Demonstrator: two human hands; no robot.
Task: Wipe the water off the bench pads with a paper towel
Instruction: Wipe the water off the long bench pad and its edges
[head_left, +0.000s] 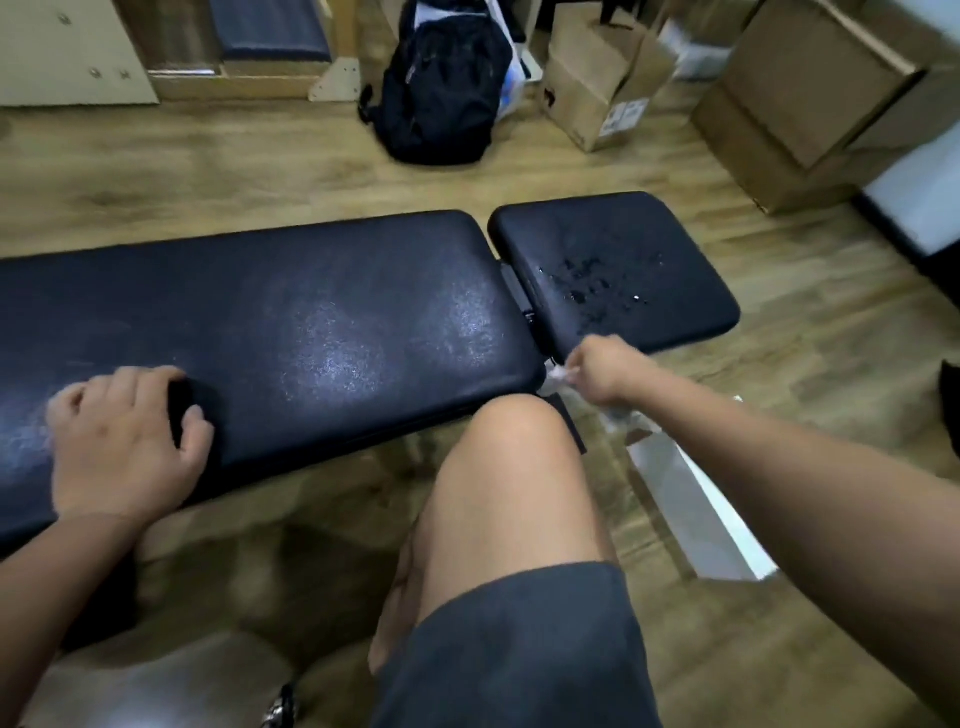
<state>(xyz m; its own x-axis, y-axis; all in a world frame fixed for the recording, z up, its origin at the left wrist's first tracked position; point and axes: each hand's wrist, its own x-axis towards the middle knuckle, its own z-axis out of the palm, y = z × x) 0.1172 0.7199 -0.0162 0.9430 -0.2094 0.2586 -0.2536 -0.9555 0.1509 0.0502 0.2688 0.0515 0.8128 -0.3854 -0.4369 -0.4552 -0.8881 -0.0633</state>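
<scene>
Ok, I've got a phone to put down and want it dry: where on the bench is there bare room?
The long pad is bare from the left hand across to the gap before the short pad. The short pad's middle holds water drops; only its far edge looks dry. Its near corner is crowded by the right hand gripping the paper towel.

Two pads side by side in front of you, long one left, short one right.
Your left hand (124, 441) rested on the long pad (291, 322); water drops (592, 286) sat on the short pad (649, 234); your right hand (597, 369) was at that pad's near edge. Behind lay a backpack (441, 88), boxes (597, 78) to its right.
</scene>
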